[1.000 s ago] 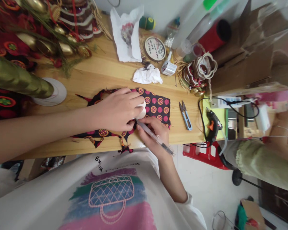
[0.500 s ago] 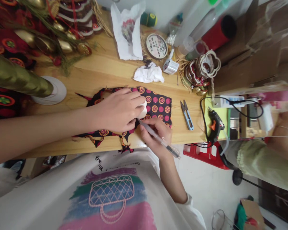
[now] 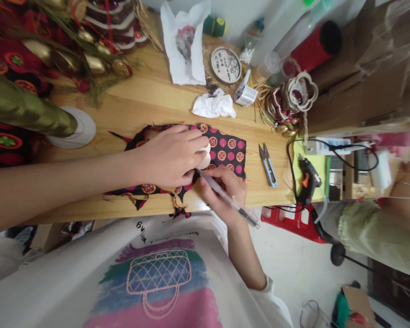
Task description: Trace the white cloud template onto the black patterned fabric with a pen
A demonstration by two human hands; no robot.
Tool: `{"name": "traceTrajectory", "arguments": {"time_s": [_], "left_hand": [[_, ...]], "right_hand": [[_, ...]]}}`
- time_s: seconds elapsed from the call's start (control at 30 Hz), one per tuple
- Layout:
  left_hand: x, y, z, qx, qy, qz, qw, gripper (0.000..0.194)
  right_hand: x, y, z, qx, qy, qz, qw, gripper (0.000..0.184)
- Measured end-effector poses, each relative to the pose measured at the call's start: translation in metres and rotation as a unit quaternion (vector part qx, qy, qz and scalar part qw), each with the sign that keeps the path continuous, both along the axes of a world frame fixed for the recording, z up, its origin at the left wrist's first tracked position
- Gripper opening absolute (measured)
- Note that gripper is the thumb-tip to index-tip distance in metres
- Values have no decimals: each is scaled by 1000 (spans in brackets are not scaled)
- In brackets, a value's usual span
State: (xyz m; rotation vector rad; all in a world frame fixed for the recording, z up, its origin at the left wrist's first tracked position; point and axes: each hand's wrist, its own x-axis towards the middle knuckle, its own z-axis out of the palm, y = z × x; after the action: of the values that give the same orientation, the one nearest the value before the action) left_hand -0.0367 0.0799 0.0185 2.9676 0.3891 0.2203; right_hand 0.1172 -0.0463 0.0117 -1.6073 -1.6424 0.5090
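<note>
Patterned fabric (image 3: 230, 149) partly hidden under left hand (image 3: 172, 155), grip unclear, white piece (image 3: 205, 160) half-covered, right hand (image 3: 231, 183) gripping pen (image 3: 221, 193)

White piece (image 3: 205, 159) partly hidden under left hand (image 3: 172, 156); pen (image 3: 222, 193) tip perhaps covered; olive roll (image 3: 30, 107) cut by edge.

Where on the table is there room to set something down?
Bare tabletop shows between the white base and crumpled tissue, behind the patterned cloth; a narrower strip lies between that cloth and the blue snips. It's crowded around the gold ornaments and the lettered disc.
</note>
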Motion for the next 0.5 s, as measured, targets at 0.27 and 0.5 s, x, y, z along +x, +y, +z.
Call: {"name": "traceTrajectory", "arguments": {"time_s": [0.27,0.5], "left_hand": [[0,0,1,-2,4,-1,1000,27],[0,0,0,-9,-2,3,1000,24]], "right_hand": [[-2,1,-1,-13,-12,3,1000,6],[0,-1,-4,-24,-12,0,1000,8]]}}
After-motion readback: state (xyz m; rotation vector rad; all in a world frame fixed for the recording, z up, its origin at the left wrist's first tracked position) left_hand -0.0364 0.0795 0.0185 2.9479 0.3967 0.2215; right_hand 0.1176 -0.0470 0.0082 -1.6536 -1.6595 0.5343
